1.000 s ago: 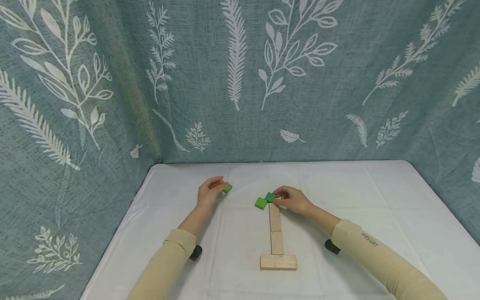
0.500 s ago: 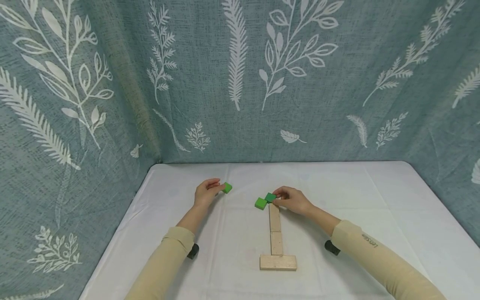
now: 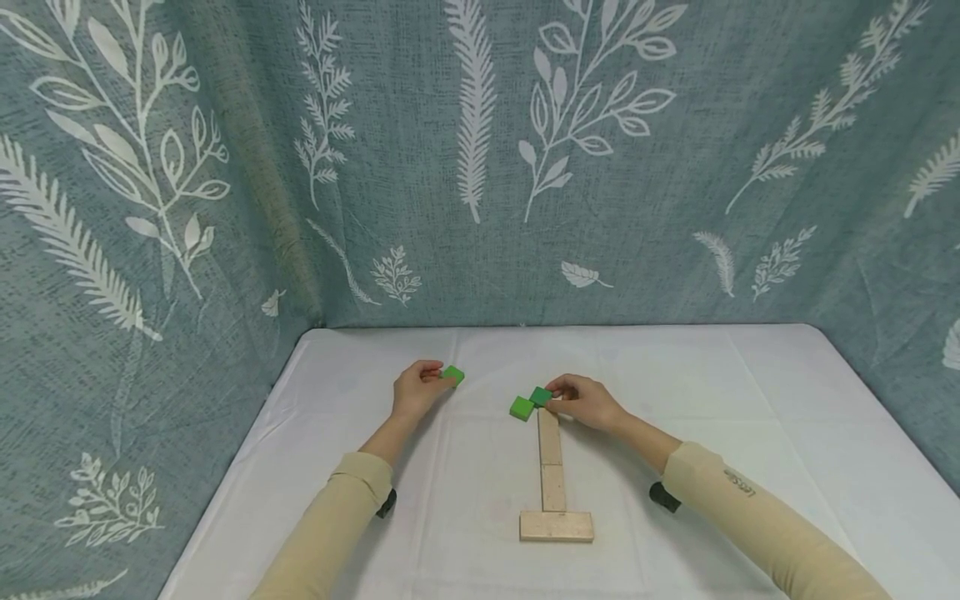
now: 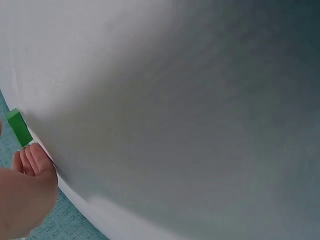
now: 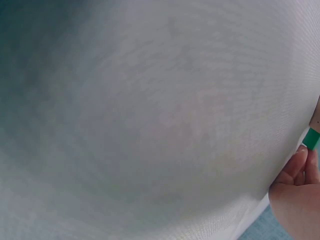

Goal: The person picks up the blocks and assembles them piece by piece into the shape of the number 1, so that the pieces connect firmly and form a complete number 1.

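In the head view, my left hand [image 3: 417, 390] pinches a light green block [image 3: 453, 375] between thumb and fingers, on the left of the table's far half. This block [image 4: 20, 129] also shows at the left edge of the left wrist view. My right hand [image 3: 587, 402] pinches a darker green block [image 3: 541, 396] at the far end of a row of wooden blocks; its edge peeks out in the right wrist view. A second light green block [image 3: 522, 408] lies close against the darker one's left corner, with no hand on it.
Two plain wooden blocks, one farther [image 3: 550, 435] and one nearer [image 3: 553, 487], lie end to end. A third wooden block [image 3: 557, 527] lies crosswise at their near end. They rest on a white-covered table [image 3: 465, 500], with a patterned teal curtain [image 3: 510, 275] behind it.
My left hand shifts slightly left, then back right, while the light green block turns a little in its fingers. My right hand and the blocks near it stay in place.
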A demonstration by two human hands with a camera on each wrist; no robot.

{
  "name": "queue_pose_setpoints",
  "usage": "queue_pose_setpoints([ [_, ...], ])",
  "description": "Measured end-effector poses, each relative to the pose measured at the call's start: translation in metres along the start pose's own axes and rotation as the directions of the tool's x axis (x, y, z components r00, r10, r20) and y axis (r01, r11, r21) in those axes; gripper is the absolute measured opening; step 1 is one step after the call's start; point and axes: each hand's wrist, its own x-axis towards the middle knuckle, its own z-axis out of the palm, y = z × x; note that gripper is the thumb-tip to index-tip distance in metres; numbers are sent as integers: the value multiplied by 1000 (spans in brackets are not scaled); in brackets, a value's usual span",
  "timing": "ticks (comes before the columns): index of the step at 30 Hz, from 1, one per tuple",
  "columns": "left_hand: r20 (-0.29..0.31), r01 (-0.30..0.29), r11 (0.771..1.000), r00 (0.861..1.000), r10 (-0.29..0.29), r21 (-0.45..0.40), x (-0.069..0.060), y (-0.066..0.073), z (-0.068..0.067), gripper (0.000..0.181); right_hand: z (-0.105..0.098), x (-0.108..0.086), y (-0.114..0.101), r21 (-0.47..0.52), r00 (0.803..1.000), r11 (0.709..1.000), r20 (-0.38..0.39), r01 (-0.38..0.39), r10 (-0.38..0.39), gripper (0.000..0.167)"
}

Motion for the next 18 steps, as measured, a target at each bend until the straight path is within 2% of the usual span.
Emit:
queue_pose_setpoints([
  [7,-4,-37,996,999,38,83,2,-2,3,37,-1,-1,-2,8,1000,1000,2,-1,1,32],
  [18,21,-83,979,997,80,185,3,-3,4,38,-1,0,-2,5,1000,1000,0,0,0,31],
])
